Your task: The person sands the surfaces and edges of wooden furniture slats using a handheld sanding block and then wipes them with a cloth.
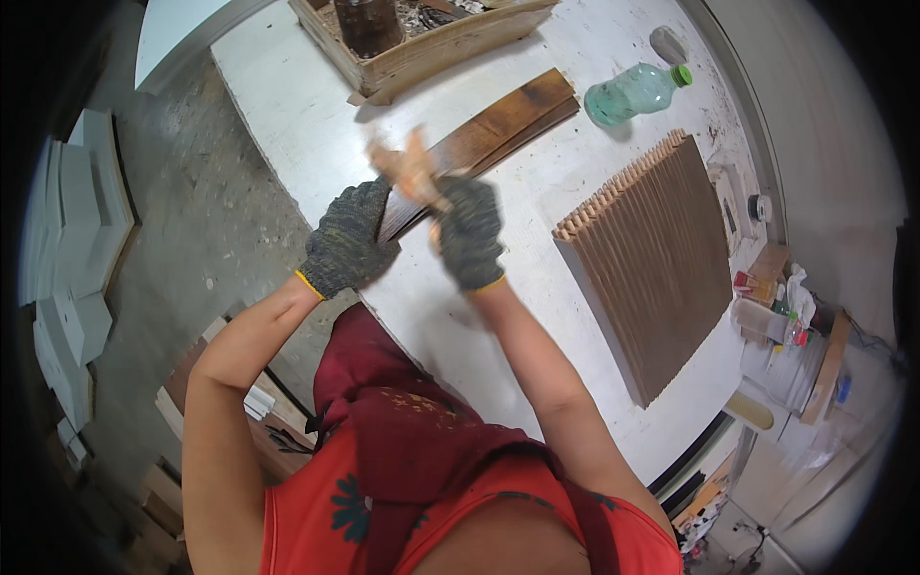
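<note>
Left hand [350, 235] holds near end of brown wood strips [508, 117]; right hand [470, 228] grips blurred tan cloth [412, 171] over them. Strips lie ahead on white surface [532, 206], near end darker, far end amber: work looks partway. Right of hands, ridged brown stack [661, 264]: done or waiting, cannot tell. Green-capped bottle [628, 95] beyond right hand; wooden tray [460, 61] farther ahead.

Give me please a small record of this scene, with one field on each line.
Left grip: gloved, touching strips' near end
Right grip: gloved, holding cloth, blurred
Strips: brown, layered, on white table
Box: wooden, beyond strips
Bottle: greenish, clear, green cap
Slats: brown, side by side, right of strips
</note>
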A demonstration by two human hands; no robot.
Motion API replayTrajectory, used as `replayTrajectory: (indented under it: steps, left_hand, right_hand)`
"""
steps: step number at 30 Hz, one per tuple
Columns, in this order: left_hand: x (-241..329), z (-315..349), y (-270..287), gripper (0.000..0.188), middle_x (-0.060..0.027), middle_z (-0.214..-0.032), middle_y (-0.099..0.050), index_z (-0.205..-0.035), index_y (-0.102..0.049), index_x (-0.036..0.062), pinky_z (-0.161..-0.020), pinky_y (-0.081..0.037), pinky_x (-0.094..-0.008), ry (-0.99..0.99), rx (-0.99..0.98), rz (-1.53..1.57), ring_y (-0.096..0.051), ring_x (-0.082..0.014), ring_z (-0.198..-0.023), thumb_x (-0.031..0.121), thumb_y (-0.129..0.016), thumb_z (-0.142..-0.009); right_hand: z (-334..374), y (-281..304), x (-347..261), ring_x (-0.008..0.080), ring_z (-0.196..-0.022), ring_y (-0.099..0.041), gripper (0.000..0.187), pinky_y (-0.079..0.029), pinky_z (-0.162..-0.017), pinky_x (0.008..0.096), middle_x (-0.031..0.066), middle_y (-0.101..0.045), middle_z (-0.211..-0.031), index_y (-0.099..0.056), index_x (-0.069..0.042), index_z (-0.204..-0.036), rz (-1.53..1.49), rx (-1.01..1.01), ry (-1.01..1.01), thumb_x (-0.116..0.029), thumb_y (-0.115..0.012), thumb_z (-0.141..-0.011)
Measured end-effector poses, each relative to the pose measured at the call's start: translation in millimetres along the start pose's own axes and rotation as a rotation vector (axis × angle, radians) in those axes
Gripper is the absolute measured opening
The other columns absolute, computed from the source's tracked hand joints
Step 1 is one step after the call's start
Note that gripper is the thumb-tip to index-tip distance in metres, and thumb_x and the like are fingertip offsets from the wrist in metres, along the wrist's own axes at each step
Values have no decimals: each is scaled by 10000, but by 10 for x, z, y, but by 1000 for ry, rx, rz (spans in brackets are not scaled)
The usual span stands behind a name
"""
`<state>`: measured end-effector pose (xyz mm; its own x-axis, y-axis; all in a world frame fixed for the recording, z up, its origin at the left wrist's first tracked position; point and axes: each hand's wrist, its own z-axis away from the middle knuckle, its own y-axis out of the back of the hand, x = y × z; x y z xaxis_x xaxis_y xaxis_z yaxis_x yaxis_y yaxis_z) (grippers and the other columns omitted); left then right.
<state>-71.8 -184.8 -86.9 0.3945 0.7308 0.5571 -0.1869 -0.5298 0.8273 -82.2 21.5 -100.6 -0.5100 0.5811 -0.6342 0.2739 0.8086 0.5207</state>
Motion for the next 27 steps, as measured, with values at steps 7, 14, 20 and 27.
replayTrajectory:
  steps: [7,14,20,27]
  left_hand:
    - [204,-71,184,909,-222,-1243,-504,-1416,-309,59,-968,-400,-454,114,-96,-5,-489,-383,-1120,241,-781,-660]
    - [252,-119,229,941,-212,-1243,-500,-1429,-287,53,-970,-401,-449,114,-132,22,-493,-374,-1105,221,-789,-650]
    - [229,-104,196,933,-208,-1230,-504,-1425,-290,47,-966,-404,-445,95,-121,3,-495,-371,-1096,211,-784,-650]
    - [207,-88,175,932,-211,-1217,-508,-1425,-288,58,-951,-410,-456,80,-107,-3,-498,-381,-1084,215,-780,-650]
  right_hand:
    - [-692,692,486,224,-863,-616,205,-519,-723,343,115,-632,-944,-616,-41,-982,-195,264,-762,-219,-602,-880]
    - [-1039,860,1685,334,-956,-610,302,-480,-842,383,184,-644,-1000,-679,-14,-992,504,174,-640,-276,-607,-860]
    - [-744,676,1571,335,-875,-583,181,-436,-811,440,166,-636,-916,-651,-45,-912,684,122,-100,-130,-542,-796]
    - [-129,276,560,335,-934,-547,321,-419,-850,450,186,-594,-992,-578,-6,-1025,502,17,-90,-50,-606,-708]
